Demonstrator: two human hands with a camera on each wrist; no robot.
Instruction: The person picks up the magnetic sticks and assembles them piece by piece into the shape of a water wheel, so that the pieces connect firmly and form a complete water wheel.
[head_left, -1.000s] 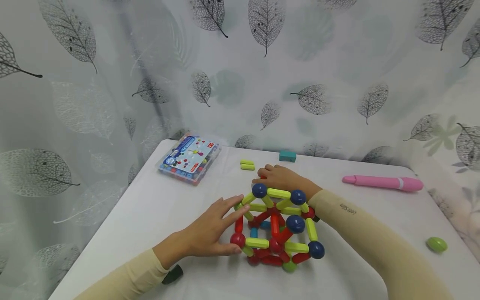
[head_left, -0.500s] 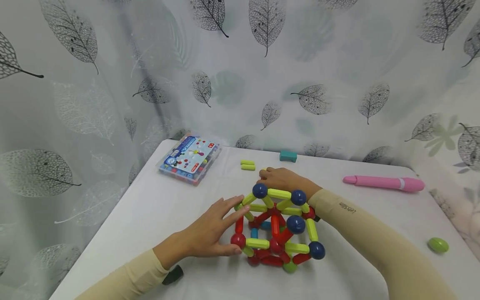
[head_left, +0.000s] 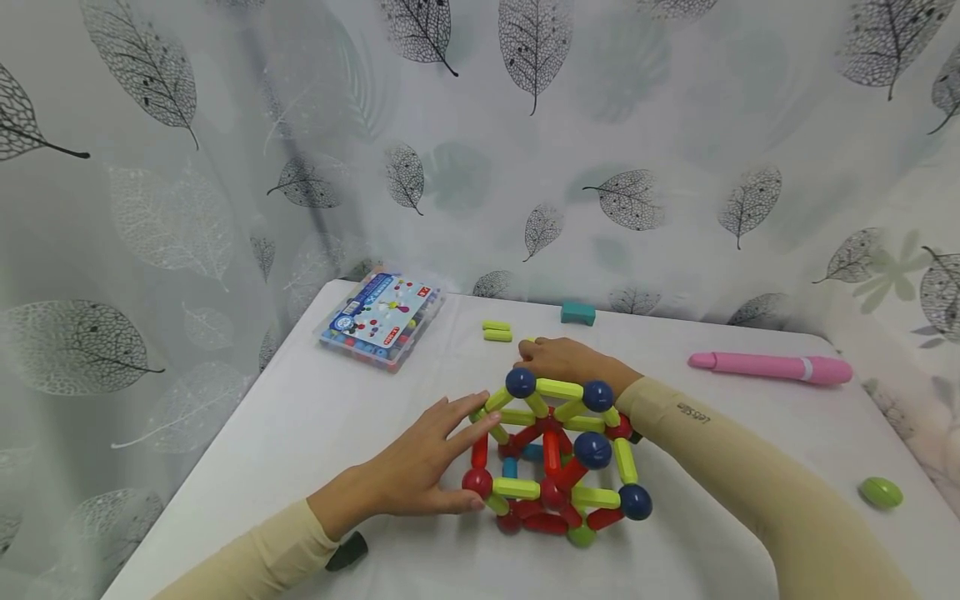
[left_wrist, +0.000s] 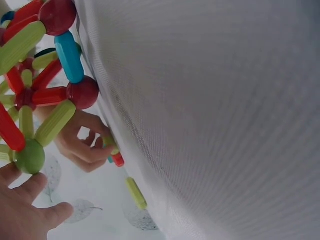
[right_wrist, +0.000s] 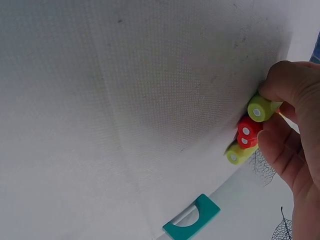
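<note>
Behind the magnetic stick structure [head_left: 555, 458] mid-table, the right hand [head_left: 558, 358] has drawn closer, fingers curled round loose sticks [right_wrist: 247, 132]; the left hand [head_left: 420, 467] stays flat-fingered, steadying the structure's left side, so more pieces look ready to join it

Rod-and-ball structure [head_left: 555, 458] on table [head_left: 300, 417], near front edge, about mid-width. Left hand [head_left: 420, 467] against structure's left side; right hand [head_left: 562, 360] just behind structure, fingers around loose rods [right_wrist: 247, 135] on table. Two-rod pair [head_left: 496, 331] behind right hand. Small block [head_left: 577, 313] at back edge. Box [head_left: 381, 320] at back left corner. Pen [head_left: 772, 367] toward back right. Oval piece [head_left: 881, 492] at right edge.
</note>
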